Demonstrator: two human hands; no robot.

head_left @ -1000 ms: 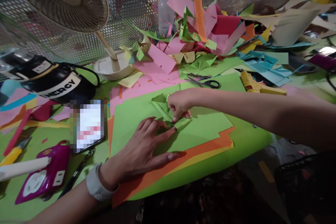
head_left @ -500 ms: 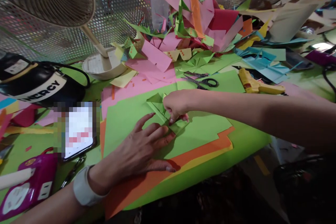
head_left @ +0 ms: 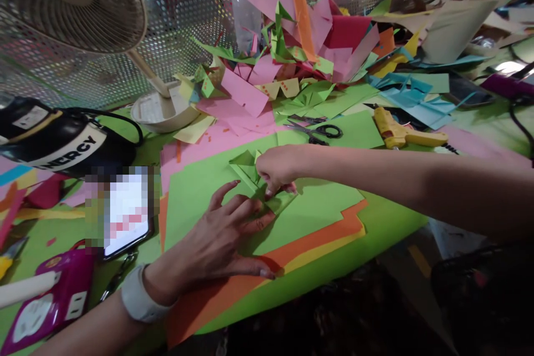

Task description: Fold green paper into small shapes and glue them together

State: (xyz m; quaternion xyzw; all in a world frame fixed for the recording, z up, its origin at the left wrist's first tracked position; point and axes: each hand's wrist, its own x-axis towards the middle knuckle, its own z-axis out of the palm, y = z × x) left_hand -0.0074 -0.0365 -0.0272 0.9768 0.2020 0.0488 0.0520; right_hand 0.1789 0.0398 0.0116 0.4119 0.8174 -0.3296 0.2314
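A folded green paper piece (head_left: 246, 169) lies on a stack of green sheets (head_left: 321, 200), with orange and yellow sheets under them. My left hand (head_left: 229, 233) rests on the stack with fingers spread, its index and middle fingertips at the lower left edge of the folded piece. From the right, my right hand (head_left: 277, 169) comes down on the same piece with its fingers curled and pressed together on the paper. The fingers partly hide the folds beneath them.
Black scissors (head_left: 319, 130) and a yellow glue gun (head_left: 404, 130) lie behind my right forearm. A phone (head_left: 127, 208), a purple power strip (head_left: 54, 295) and a black bottle (head_left: 70, 139) are at the left. A fan base (head_left: 164, 111) and heaped paper scraps (head_left: 267, 69) stand behind.
The view has shifted slightly, so the surroundings appear a little displaced. Both hands keep nearly the same pose on the folded green paper.
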